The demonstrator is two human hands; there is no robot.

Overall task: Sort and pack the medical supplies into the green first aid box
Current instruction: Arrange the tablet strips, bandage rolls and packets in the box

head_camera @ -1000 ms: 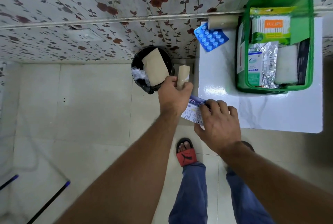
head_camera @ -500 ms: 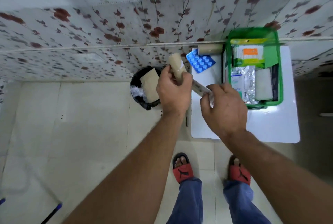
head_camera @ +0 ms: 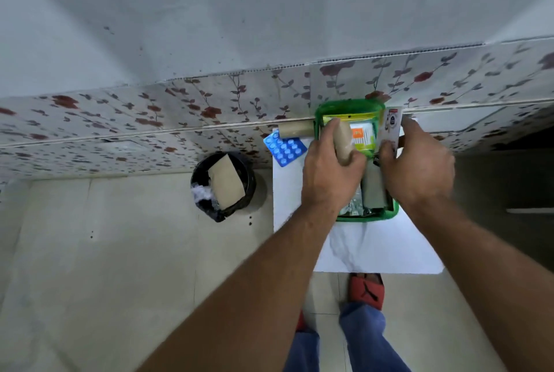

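- Green first aid box [head_camera: 347, 105] sits at the far edge of the white counter [head_camera: 374, 248], against the flowered wall; both hands, which a second ago were out over the floor off the counter's left edge, are now above it.
- Left hand [head_camera: 328, 175] is curled around a tan bandage roll [head_camera: 342, 139], its fingers wrapped round the lower end so the roll sticks up over the left half of the box.
- Right hand [head_camera: 419, 166] pinches a printed sachet [head_camera: 391, 126] between thumb and fingers, holding it upright at the box's right rim; a second ago that sachet lay flat between the two hands, near the bin.
- Under the hands the box already holds a green-and-orange packet [head_camera: 361, 138], a pale pad [head_camera: 373, 189] and something foil-like at its near end, only partly visible.
- Judging from this, the carry is over and the placing is in hand: both items look about to go down into the box, the sachet probably slid along the right wall, the roll into whatever room is left.
- A second tan roll [head_camera: 295, 129] lies at the counter's far-left corner, touching the box's left wall, and a blue blister pack [head_camera: 284, 148] lies just beside it, overhanging the left edge; these two are not yet packed.
- On the floor, well apart from the counter's left edge, a black bin [head_camera: 223, 186] holds a piece of cardboard and some crumpled wrapping.
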